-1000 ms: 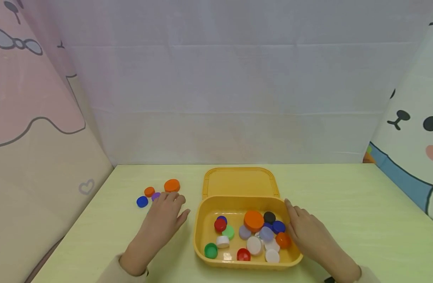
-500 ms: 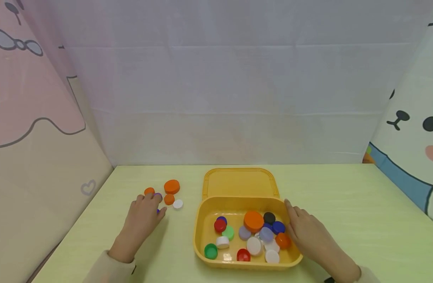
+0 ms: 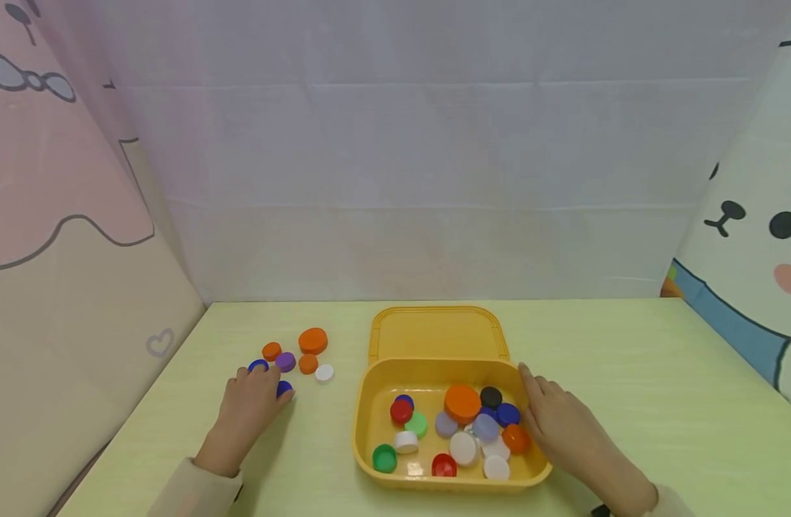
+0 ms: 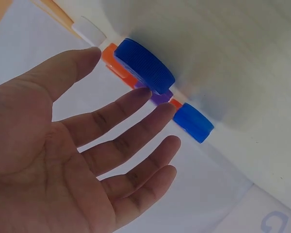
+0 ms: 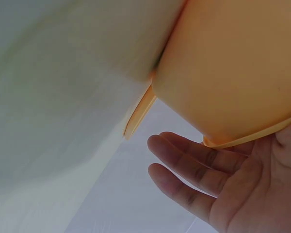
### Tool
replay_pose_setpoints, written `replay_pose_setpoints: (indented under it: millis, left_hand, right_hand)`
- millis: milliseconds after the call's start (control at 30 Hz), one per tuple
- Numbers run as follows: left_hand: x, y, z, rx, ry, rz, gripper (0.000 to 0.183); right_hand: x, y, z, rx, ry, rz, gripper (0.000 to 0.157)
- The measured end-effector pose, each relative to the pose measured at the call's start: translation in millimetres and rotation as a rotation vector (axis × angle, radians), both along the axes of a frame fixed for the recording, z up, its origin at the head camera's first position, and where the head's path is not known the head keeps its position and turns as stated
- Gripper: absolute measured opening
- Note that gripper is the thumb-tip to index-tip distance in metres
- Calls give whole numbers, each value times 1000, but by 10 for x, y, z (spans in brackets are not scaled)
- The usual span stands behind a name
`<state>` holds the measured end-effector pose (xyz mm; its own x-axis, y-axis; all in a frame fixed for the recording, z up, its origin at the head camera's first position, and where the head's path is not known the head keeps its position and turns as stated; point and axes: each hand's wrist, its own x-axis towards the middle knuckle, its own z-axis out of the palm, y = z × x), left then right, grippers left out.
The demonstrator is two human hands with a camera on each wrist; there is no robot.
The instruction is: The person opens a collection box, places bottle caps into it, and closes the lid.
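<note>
At the left of the head view, my left hand [image 3: 248,406] hovers around a dark blue bottle cap [image 4: 144,66]. Its thumb and fingers are spread apart; the index fingertip is at the cap's edge. Close by lie a second blue cap [image 4: 194,122], a purple cap [image 3: 285,361], orange caps [image 3: 313,340] and a white cap [image 3: 325,373]. My right hand [image 3: 563,427] rests on the right rim of a yellow plastic box [image 3: 453,484], its visible fingers nearly straight along the outside. The right thumb is hidden in the right wrist view. Inside the box lie several mixed caps [image 3: 463,403].
A yellow lid [image 3: 439,332] lies flat behind the box. The pale green table [image 3: 602,345] ends at a white curtain [image 3: 421,179], with printed cloth [image 3: 78,345] at the left side and more printed cloth [image 3: 751,301] on the right.
My left hand has moved left and toward me, from over the orange and white caps to the blue cap nearest me, uncovering the others. The right hand has stayed on the box rim.
</note>
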<state>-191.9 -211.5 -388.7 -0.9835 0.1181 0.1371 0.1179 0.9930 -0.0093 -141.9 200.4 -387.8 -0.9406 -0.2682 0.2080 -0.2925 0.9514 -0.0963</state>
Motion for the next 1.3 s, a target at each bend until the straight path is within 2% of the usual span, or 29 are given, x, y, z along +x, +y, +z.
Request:
replay_pose_setpoints:
  millis: [300, 633, 1100, 1300]
  left_hand:
    - [10, -30, -7, -29, -22, 13, 47]
    - [-7, -58, -34, -39, -71, 31, 48]
    - [-30, -48, -42, -25, -95, 33, 50]
    - [-34, -42, -30, -10, -72, 13, 51]
  right_hand:
    - [-15, -8, 8, 2, 12, 2, 52]
    - [-30, -12, 11, 5, -11, -4, 53]
    - [-20, -8, 6, -1, -17, -11, 52]
    - [-11, -10, 18, 4, -36, -19, 53]
